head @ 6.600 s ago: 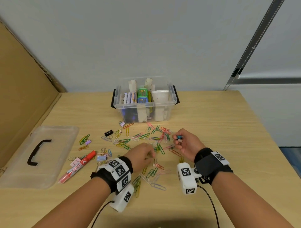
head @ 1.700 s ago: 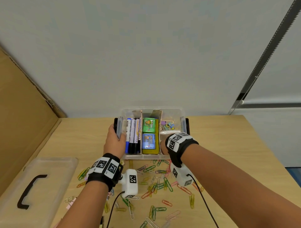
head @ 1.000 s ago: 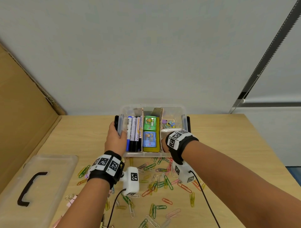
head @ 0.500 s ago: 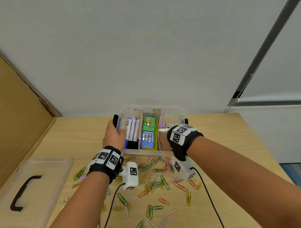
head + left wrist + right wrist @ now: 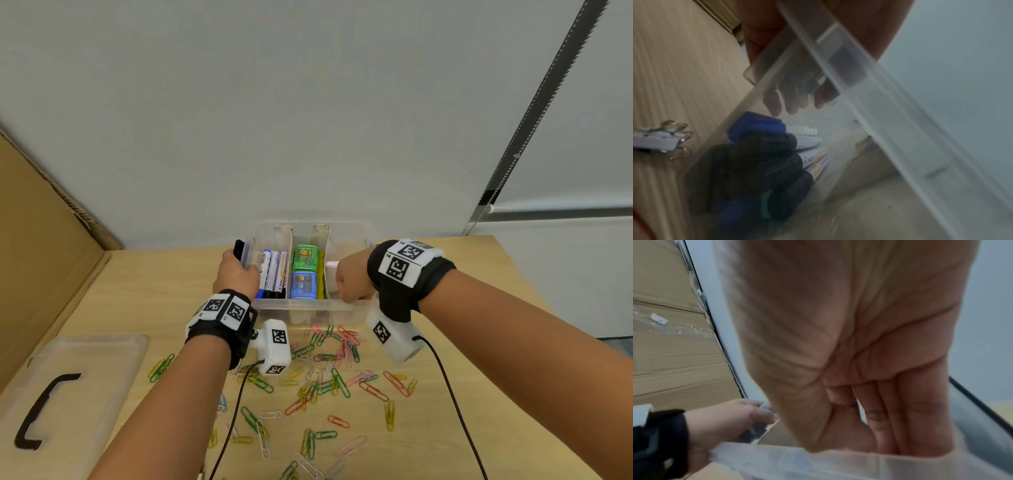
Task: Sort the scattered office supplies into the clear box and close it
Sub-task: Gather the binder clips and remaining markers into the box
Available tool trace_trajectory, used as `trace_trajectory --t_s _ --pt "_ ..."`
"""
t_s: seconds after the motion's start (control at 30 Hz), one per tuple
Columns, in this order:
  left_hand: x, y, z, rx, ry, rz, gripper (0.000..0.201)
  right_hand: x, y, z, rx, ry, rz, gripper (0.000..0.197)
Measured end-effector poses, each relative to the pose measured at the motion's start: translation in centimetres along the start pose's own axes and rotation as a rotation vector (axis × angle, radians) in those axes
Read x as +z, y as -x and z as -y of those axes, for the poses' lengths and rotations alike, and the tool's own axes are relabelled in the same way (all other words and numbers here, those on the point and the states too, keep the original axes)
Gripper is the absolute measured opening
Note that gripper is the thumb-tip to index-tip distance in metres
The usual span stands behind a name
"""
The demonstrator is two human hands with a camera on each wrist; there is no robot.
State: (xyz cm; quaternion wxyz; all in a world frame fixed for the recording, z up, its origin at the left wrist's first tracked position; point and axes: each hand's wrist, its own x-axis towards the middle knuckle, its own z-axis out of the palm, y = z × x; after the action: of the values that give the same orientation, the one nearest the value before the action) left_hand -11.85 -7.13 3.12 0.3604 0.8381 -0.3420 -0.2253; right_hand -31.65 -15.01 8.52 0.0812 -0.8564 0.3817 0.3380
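The clear box (image 5: 308,306) stands open at the table's far middle, split by dividers. Markers (image 5: 274,274) fill its left part, a green case (image 5: 303,255) and a blue case (image 5: 301,284) the middle. My left hand (image 5: 236,274) grips the box's left wall by the black latch. In the left wrist view its fingers (image 5: 789,100) show through that wall (image 5: 859,81) above the markers (image 5: 766,154). My right hand (image 5: 352,277) reaches down into the right compartment. The right wrist view shows the right hand (image 5: 885,426) with straight fingers and nothing visible in it.
Several coloured paper clips (image 5: 329,377) lie scattered on the wooden table in front of the box. The clear lid (image 5: 68,394) with a black handle lies at the near left. A cardboard panel (image 5: 41,240) stands along the left side. A binder clip (image 5: 659,139) lies beside the box.
Both hands have left the clip pile for the box. In the last half second the right wrist rose a little over the right compartment. The left hand kept its hold.
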Motion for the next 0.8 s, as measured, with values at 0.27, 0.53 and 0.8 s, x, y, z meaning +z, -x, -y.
trace_trajectory --t_s 0.27,0.53,0.8 --pt "0.4 -1.6 -0.1 -0.05 -0.015 0.005 0.046 -1.3 5.3 -0.6 -0.085 -0.4 -0.148 0.028" --pt "0.2 -3.1 -0.8 -0.102 -0.041 0.029 0.045 1.4 6.6 0.1 -0.135 -0.842 -0.664 0.025" --pt "-1.6 -0.9 -0.6 0.046 -0.09 -0.016 0.065 15.4 5.3 1.0 0.056 -0.677 -0.397 0.025"
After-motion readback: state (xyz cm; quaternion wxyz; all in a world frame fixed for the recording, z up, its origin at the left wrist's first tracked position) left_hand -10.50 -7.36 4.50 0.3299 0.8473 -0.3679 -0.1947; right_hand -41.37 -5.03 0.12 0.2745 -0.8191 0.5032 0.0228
